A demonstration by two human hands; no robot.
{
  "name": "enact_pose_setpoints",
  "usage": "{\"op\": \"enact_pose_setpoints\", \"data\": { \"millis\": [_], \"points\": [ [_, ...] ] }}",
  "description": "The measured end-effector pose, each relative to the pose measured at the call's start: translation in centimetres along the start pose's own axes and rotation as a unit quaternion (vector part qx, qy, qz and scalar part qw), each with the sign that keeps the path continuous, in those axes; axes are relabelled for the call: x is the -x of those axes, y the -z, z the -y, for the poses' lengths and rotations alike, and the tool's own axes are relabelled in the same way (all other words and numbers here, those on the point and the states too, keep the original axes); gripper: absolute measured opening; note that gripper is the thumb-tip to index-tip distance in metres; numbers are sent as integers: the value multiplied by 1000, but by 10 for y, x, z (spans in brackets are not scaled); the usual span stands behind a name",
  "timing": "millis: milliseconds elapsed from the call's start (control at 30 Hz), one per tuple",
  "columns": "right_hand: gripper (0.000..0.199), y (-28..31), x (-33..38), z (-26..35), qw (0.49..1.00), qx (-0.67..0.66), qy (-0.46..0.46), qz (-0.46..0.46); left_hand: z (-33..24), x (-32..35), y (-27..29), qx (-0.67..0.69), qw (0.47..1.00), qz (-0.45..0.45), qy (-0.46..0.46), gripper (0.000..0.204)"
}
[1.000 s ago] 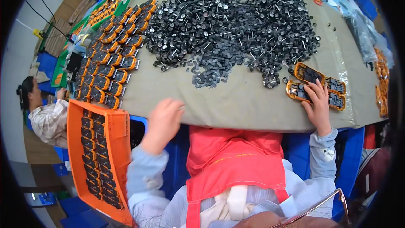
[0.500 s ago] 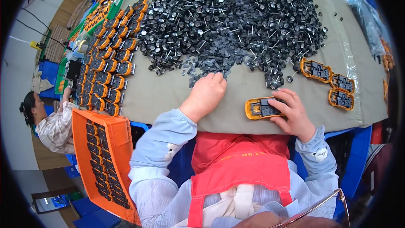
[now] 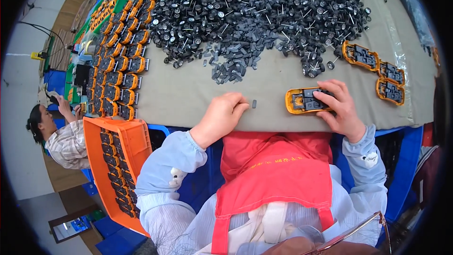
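Observation:
My right hand (image 3: 343, 108) grips an orange toy car body (image 3: 302, 101) from its right end, thumb on the near side and fingers over the top. The body lies upside down on the cloth, its black underside facing up. To the left, near the table's front edge, my left hand (image 3: 222, 114) has its fingers pinched together; anything between them is hidden. Just past those fingertips a small flat dark grey piece (image 3: 254, 104) shows on the cloth. Farther off is a loose heap of similar grey pieces (image 3: 243, 49).
Behind spreads a big pile of black wheels on metal axles (image 3: 203, 14). Rows of orange car bodies (image 3: 113, 76) stand at left, above an orange crate (image 3: 133, 144) holding more. Several upturned bodies (image 3: 390, 90) lie at right. Another person (image 3: 66, 137) works at far left.
My left hand has drawn back from the grey heap toward the table's front edge, and a single grey piece now shows beside its fingertips. My right hand still grips the car body.

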State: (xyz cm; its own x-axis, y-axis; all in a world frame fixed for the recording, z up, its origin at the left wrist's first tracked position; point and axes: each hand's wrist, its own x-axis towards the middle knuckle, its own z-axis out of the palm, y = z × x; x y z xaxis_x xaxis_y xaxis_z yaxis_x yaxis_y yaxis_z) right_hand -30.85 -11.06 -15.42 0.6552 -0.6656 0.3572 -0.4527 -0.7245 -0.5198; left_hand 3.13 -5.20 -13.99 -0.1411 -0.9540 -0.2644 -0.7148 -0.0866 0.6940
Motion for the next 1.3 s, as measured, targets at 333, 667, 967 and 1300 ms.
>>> {"op": "enact_pose_setpoints", "data": {
  "millis": [333, 667, 967, 1300],
  "points": [
    [53, 1, -19, 24, 997, 13, 8, 79, 15, -25, 17, -267, 863, 19, -428, 27],
    [52, 3, -30, 19, 994, -5, 38, 105, -3, -38, -1, -203, 851, 4, -485, 30],
    [50, 1, -32, 8, 991, -2, 82, 102, -31, -54, -2, -254, 792, 120, -542, 27],
    [54, 5, -37, 6, 987, -9, 90, 134, -41, -51, 7, -273, 780, 205, -525, 22]
  ]
}}
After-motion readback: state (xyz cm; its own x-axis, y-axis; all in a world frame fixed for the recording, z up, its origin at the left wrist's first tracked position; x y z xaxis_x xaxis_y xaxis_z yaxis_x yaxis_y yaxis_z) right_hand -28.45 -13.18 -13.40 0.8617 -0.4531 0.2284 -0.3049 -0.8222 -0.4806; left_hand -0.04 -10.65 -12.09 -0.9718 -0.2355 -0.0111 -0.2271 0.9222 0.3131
